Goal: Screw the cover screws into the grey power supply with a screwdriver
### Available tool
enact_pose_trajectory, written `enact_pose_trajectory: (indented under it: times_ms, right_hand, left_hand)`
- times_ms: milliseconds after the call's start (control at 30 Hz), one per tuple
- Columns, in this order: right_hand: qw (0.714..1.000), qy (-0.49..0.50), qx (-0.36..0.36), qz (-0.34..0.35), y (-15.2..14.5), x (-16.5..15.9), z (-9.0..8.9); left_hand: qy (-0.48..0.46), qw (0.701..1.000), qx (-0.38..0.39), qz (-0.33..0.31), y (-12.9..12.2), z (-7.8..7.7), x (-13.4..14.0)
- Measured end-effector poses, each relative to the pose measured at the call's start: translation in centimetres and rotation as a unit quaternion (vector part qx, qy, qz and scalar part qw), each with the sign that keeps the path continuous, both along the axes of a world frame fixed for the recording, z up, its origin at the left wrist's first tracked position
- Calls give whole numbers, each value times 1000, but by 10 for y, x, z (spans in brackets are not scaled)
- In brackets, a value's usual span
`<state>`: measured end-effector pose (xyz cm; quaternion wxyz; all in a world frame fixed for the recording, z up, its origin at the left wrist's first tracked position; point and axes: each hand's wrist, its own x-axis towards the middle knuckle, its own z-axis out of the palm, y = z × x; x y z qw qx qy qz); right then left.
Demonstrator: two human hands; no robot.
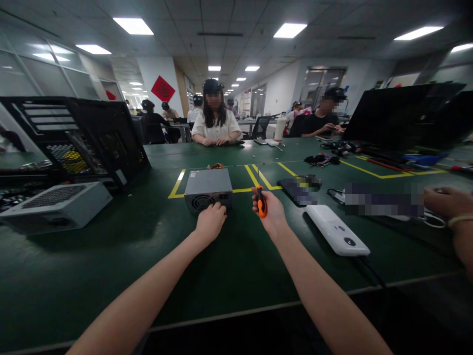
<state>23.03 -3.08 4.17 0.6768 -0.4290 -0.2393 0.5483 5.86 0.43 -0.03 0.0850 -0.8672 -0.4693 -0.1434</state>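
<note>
A grey computer power supply unit (209, 182) sits on the green table in front of me, its fan grille and socket facing my way. My left hand (210, 222) is at its front face, fingers curled and pressed together against the lower right part; the fingertips are partly hidden. Just to the right, my right hand (272, 209) is closed round the orange and black handle of a screwdriver (261, 202). The screwdriver's thin shaft points up, apart from the power supply unit.
At left, a second power supply unit (55, 204) lies before an open black computer case (81, 138). To the right are a dark phone-like slab (295, 191), a white device (336, 229) with a cable, and another person's hand (449, 199). A person (216, 118) sits opposite.
</note>
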Motion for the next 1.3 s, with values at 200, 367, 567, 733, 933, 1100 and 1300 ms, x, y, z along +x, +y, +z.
enact_pose_trajectory:
  times_ms: [200, 367, 567, 733, 933, 1100, 1300]
  right_hand:
    - [994, -109, 5, 1, 0, -6, -8]
    - [973, -221, 58, 0, -5, -19, -11]
    - [898, -399, 177, -59, -19, -33, 0]
    - [872, -453, 174, -66, -30, -40, 6]
    - [852, -496, 159, -49, -34, -41, 8]
    - [870, -437, 208, -98, -36, -43, 12]
    - [756, -567, 268, -187, -37, -46, 3]
  left_hand:
    - [-55, 990, -127, -22, -1, 3, -33]
    - [-133, 974, -182, -22, 2, -2, -55]
    - [-154, 968, -194, -37, 3, -5, -62]
    - [-197, 957, -213, -28, 8, -8, -68]
    - [-210, 949, -230, -48, 12, -10, -78]
    - [-224, 945, -232, -56, 11, -10, -79]
    - [-212, 949, -226, -64, 11, -11, -77]
